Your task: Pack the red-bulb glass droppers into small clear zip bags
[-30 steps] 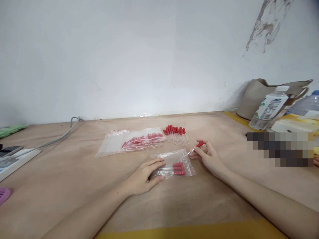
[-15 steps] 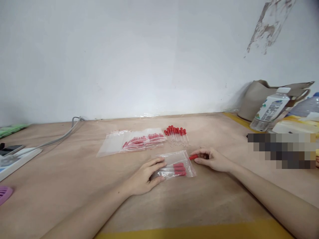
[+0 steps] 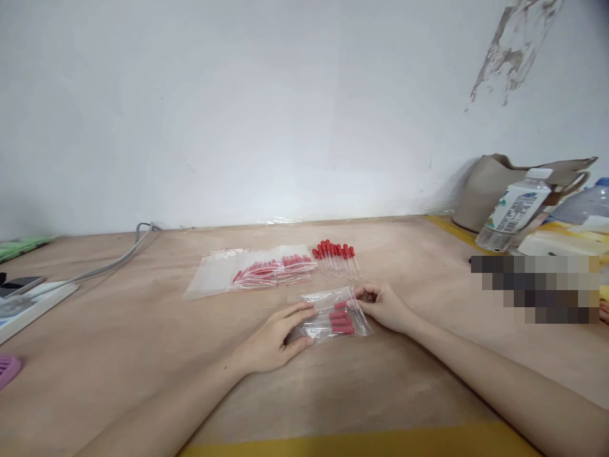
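A clear zip bag [image 3: 323,298] lies on the table with several red-bulbed droppers [image 3: 341,322] inside, their thin clear stems pointing left. My left hand [image 3: 280,333] rests on the bag's left end, fingers and thumb spread flat. At the bag's right mouth, my right hand [image 3: 380,306] pinches the red bulb of one more dropper [image 3: 340,305], which is mostly inside the bag. Its fingertips are partly behind the clear plastic. Behind the bag is a pile of loose droppers [image 3: 335,252], and left of that lie filled zip bags [image 3: 266,273].
A flat zip bag [image 3: 209,276] lies left of the filled ones. A power strip [image 3: 42,304] with a grey cable [image 3: 114,261] is at the left, near a purple object [image 3: 8,370]. At the right stand a bottle [image 3: 516,209] and a beige bag [image 3: 480,190].
My right hand has moved left, sliding the dropper through the mouth into the bag beside the others. My left hand has stayed on the bag.
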`<state>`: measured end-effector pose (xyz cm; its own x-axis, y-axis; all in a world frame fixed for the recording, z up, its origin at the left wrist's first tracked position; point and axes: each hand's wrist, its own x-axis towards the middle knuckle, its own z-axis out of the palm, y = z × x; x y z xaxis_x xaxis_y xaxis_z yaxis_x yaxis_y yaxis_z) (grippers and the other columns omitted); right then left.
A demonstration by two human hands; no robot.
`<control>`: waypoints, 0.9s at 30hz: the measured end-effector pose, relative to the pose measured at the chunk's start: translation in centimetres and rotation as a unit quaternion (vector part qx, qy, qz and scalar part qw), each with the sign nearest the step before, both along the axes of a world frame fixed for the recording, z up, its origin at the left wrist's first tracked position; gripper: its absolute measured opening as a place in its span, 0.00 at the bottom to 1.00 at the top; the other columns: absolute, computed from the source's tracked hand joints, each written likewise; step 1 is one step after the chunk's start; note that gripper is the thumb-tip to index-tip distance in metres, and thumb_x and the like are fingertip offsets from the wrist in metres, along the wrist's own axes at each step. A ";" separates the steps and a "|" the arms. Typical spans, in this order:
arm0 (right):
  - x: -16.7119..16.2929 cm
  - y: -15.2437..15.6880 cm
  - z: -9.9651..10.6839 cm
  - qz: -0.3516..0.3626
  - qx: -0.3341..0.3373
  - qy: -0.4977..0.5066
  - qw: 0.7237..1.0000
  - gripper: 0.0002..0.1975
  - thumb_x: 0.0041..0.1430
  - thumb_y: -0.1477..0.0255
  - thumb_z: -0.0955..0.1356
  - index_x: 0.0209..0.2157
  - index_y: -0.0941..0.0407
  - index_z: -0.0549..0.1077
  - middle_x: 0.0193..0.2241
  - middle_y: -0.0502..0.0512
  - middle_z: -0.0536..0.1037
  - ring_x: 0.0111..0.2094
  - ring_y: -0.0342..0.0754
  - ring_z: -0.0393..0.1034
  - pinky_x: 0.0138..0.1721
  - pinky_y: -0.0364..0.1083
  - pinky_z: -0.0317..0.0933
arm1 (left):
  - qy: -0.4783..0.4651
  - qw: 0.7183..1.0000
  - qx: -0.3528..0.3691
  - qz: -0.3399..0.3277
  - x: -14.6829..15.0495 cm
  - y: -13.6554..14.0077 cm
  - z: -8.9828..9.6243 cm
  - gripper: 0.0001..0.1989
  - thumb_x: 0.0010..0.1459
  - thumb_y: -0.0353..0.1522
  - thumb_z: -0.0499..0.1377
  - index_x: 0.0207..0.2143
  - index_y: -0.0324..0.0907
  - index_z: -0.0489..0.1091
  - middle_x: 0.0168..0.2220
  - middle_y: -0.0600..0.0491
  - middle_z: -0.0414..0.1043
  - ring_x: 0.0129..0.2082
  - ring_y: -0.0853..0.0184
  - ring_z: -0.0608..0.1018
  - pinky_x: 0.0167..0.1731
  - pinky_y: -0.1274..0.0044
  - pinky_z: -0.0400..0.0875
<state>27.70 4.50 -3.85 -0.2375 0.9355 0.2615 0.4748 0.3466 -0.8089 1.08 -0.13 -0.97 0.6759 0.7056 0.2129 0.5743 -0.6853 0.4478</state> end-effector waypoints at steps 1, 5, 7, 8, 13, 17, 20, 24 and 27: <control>-0.1 0.0 -0.1 -0.017 0.005 -0.008 1.000 0.12 0.44 0.63 0.69 0.23 0.58 0.73 0.20 0.50 0.70 0.22 0.41 0.58 0.24 0.42 0.54 | -0.001 1.000 0.000 -0.002 0.0 0.0 0.0 0.22 0.59 0.36 0.53 0.56 0.48 0.56 0.58 0.50 0.55 0.57 0.61 0.60 0.54 0.66 0.57; -0.3 -0.1 0.0 -0.037 0.021 -0.003 0.999 0.11 0.46 0.64 0.68 0.22 0.57 0.73 0.22 0.51 0.70 0.26 0.43 0.62 0.29 0.44 0.57 | -0.007 1.000 0.004 -0.004 0.0 0.0 0.0 0.23 0.59 0.36 0.53 0.56 0.48 0.56 0.58 0.50 0.56 0.56 0.60 0.61 0.54 0.65 0.58; -0.3 -0.2 0.1 0.001 0.045 0.006 0.999 0.11 0.48 0.64 0.66 0.22 0.57 0.74 0.25 0.52 0.71 0.30 0.45 0.64 0.33 0.45 0.59 | -0.006 1.000 0.003 -0.003 0.0 -0.1 0.1 0.22 0.59 0.36 0.53 0.56 0.48 0.56 0.58 0.50 0.56 0.56 0.60 0.61 0.53 0.64 0.58; -0.3 -0.3 0.2 0.025 0.053 0.009 0.998 0.11 0.50 0.64 0.65 0.23 0.56 0.74 0.27 0.52 0.72 0.31 0.45 0.65 0.36 0.45 0.59 | -0.004 1.000 0.001 -0.003 0.0 -0.1 0.2 0.22 0.59 0.36 0.53 0.56 0.48 0.56 0.58 0.50 0.56 0.56 0.60 0.61 0.53 0.64 0.58; 0.8 1.2 -0.1 -0.069 0.040 0.013 0.997 0.12 0.50 0.62 0.64 0.27 0.57 0.72 0.26 0.53 0.73 0.29 0.45 0.65 0.33 0.45 0.60 | 0.004 1.000 -0.004 -0.001 0.0 -0.1 0.2 0.21 0.59 0.37 0.53 0.56 0.48 0.57 0.58 0.50 0.55 0.56 0.60 0.60 0.54 0.65 0.58; 2.0 4.7 -0.8 -0.212 0.040 0.014 0.976 0.14 0.47 0.61 0.66 0.32 0.58 0.69 0.28 0.54 0.74 0.26 0.44 0.65 0.30 0.45 0.60 | 0.002 1.000 -0.002 -0.004 -0.1 0.0 0.0 0.21 0.59 0.36 0.52 0.56 0.48 0.58 0.58 0.50 0.55 0.57 0.60 0.60 0.54 0.65 0.58; 2.3 7.5 -0.6 -0.262 0.030 -0.027 0.964 0.17 0.45 0.60 0.67 0.34 0.57 0.69 0.31 0.56 0.75 0.31 0.47 0.68 0.34 0.45 0.60 | 0.001 1.000 -0.001 -0.006 -0.1 0.0 0.0 0.21 0.59 0.36 0.52 0.55 0.48 0.58 0.58 0.50 0.55 0.56 0.60 0.61 0.54 0.65 0.58; 2.0 9.9 0.0 -0.290 0.000 -0.099 0.952 0.19 0.44 0.61 0.67 0.37 0.57 0.69 0.33 0.57 0.75 0.35 0.50 0.69 0.36 0.47 0.60 | 0.003 1.000 -0.001 -0.002 -0.1 0.0 0.0 0.21 0.59 0.37 0.52 0.55 0.48 0.58 0.58 0.50 0.55 0.56 0.61 0.61 0.54 0.66 0.58; 2.1 10.6 0.2 -0.314 0.000 -0.110 0.943 0.17 0.48 0.66 0.65 0.40 0.58 0.67 0.36 0.60 0.75 0.39 0.52 0.69 0.39 0.47 0.59 | 0.008 1.000 0.001 -0.003 -0.2 0.0 0.0 0.21 0.60 0.38 0.52 0.55 0.48 0.58 0.58 0.50 0.55 0.56 0.61 0.61 0.54 0.66 0.58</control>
